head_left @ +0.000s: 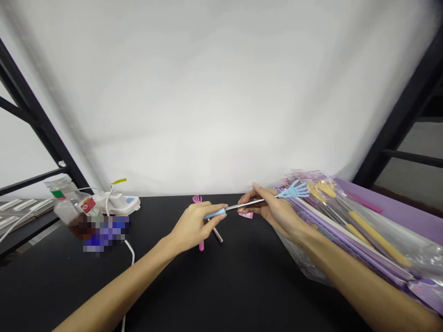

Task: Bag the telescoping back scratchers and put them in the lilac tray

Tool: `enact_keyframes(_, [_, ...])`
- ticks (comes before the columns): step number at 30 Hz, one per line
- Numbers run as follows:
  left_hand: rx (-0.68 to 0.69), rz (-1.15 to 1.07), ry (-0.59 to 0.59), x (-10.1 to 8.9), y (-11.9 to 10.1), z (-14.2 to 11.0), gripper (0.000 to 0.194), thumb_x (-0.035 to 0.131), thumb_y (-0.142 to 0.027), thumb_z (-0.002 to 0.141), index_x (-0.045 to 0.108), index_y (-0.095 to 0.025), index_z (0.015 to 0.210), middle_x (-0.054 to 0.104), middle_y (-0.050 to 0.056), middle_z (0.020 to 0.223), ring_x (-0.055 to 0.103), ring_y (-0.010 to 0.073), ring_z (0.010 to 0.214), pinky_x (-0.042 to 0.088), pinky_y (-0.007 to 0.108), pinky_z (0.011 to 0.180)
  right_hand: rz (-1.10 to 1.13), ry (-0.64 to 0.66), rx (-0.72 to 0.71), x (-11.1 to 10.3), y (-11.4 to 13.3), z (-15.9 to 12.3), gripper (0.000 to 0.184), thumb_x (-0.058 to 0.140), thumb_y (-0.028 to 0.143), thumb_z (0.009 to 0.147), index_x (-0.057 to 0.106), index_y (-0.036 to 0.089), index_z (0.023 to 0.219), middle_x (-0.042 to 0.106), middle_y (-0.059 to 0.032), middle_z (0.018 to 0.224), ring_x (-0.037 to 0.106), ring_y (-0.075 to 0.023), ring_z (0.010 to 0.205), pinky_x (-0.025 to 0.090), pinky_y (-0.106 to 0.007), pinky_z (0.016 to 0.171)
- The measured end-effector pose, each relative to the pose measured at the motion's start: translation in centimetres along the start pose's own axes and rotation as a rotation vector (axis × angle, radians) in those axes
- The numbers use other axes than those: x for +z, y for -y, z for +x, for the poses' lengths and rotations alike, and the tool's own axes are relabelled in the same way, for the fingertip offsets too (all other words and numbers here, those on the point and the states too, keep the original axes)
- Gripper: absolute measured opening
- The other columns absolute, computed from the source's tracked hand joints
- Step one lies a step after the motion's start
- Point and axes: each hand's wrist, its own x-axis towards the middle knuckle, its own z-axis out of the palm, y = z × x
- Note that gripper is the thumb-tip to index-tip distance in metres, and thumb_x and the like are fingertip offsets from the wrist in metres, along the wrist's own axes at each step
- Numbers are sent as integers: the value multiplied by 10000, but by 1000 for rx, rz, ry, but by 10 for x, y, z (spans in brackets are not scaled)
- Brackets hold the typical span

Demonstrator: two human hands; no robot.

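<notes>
A back scratcher point(242, 204) with a light blue claw, a silver metal rod and a blue grip is held out sideways above the black table. My left hand point(197, 226) is closed around its blue grip. My right hand point(273, 207) has its fingers on the rod just short of the claw. Under my left hand lies a pink back scratcher point(201, 246), its middle hidden by the hand. A short metal tube point(218, 235) rests beside it. A small pink card point(246, 215) shows below my right fingers.
On the right, a purple box point(408, 203) holds several bagged back scratchers with yellow grips point(377, 235). At the left are a clear jar point(71, 207), a white power strip point(129, 204) and a cable point(129, 251). A white wall rises behind the table point(242, 286).
</notes>
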Motion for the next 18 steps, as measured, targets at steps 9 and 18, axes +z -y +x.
enact_keyframes(9, [-49, -26, -62, 3, 8, 2, 365, 524, -388, 977, 679, -195, 1246, 757, 50, 1046, 686, 175, 874, 480, 255, 830, 66, -46, -49, 2, -3, -1, 369, 698, 492, 825, 743, 152, 690, 718, -82, 803, 704, -221, 739, 558, -348, 771])
enact_keyframes(18, [81, -26, 70, 0, -15, 1, 325, 464, -368, 1003, 733, -187, 982, 643, -13, 699, 502, 98, 575, 383, 216, 593, 52, 111, -7, 14, -4, -6, 412, 637, 488, 868, 728, 150, 651, 696, -83, 677, 643, -182, 649, 503, -330, 699])
